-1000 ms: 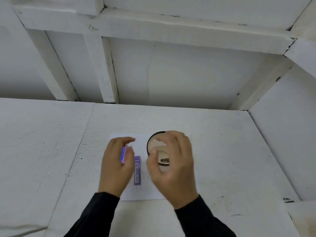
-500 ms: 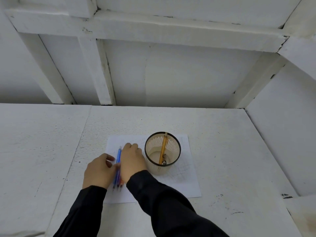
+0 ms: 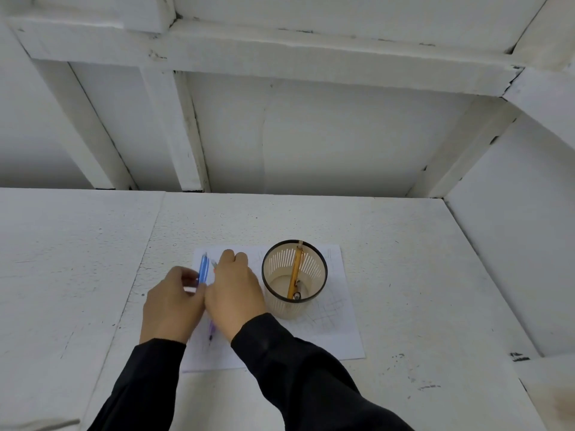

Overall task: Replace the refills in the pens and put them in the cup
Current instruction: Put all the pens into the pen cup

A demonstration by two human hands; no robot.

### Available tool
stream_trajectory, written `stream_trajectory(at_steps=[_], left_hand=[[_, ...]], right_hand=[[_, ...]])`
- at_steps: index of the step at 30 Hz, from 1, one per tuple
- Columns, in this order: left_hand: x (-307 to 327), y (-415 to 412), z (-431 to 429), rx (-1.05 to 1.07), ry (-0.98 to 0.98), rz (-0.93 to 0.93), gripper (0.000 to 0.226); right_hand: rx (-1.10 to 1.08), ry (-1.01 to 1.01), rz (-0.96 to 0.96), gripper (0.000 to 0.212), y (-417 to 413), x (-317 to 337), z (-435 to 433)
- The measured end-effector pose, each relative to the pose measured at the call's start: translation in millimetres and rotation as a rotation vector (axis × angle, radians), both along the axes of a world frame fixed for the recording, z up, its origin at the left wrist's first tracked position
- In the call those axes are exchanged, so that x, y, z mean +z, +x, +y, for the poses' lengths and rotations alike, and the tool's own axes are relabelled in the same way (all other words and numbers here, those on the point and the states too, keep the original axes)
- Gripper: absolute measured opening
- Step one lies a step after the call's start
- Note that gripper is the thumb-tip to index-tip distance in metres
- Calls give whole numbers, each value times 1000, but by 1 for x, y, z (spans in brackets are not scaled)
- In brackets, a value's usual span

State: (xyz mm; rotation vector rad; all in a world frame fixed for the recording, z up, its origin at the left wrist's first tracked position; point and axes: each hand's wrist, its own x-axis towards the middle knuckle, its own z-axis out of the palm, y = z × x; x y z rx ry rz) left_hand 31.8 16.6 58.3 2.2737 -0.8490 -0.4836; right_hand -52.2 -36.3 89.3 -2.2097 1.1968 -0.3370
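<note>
Two black-sleeved arms reach over a white counter [image 3: 404, 275], the hands meeting above the pens on a single scribbled sheet of paper [image 3: 342, 325]. The left hand [image 3: 172, 303] curls its fingers round the lower part of a blue pen [image 3: 203, 269]. The right hand [image 3: 235, 293] lies knuckles-up just beside it, covering most of a purple pen [image 3: 212, 329]; whether it grips that pen cannot be told.

Just to the right stands one slotted cup [image 3: 281, 307], upright on the sheet, with one orange pen [image 3: 295, 272] leaning inside. That makes three pens on show, one in the cup and two outside it; a grey tip by the blue pen may be the purple pen's far end.

The step in hand looks to be picking up the next pen for its refill. The next move calls for separating one pen and opening its barrel with both hands.
</note>
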Motion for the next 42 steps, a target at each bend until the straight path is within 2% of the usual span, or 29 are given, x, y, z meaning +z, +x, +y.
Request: stream_trajectory(at_steps=[5,9,11,14,16,20,23,25,27,29,31,33,36,38,40,42], left_hand=[[42,-14,-6,17,-371,64,21],[68,-39,-10,-49,-617,106,24],[80,-52,-9,-104,-723,173,23],[86,-66,-9,-211,-812,243,23],[77,-72,-12,-280,-753,223,25],[48,-78,-16,-368,-539,70,29],[31,-76,-15,-414,-469,-122,17],[23,-73,-15,-428,-423,-167,10],[19,-70,-14,-445,-391,-153,20],[21,-68,-11,-438,-435,-32,29],[23,-64,-8,-368,-518,61,31],[18,-55,-6,-234,-530,75,27],[0,-32,-6,-96,-301,20,23],[-13,-17,-3,-102,-39,-44,27],[-22,-9,0,-110,124,-51,30],[-25,-7,1,-91,173,-30,30]], right_hand=[[10,-77,-371,10,-41,59,11],[-103,-221,-685,7,-81,88,0],[-187,-321,-758,6,-102,88,-12],[-284,-375,-732,18,-125,72,-26],[-306,-350,-686,22,-132,56,-29],[-289,-317,-520,20,-136,23,-29],[-280,-323,-411,16,-137,6,-28],[-273,-329,-359,24,-139,0,-29],[-261,-365,-301,26,-139,-2,-30],[-274,-395,-290,25,-135,4,-28],[-264,-449,-336,24,-127,18,-20],[-192,-492,-409,20,-113,35,-4],[18,-415,-467,14,-87,47,23],[116,-251,-341,17,-68,44,32],[120,-59,-162,20,-48,25,32],[144,-80,94,28,-29,0,23]])
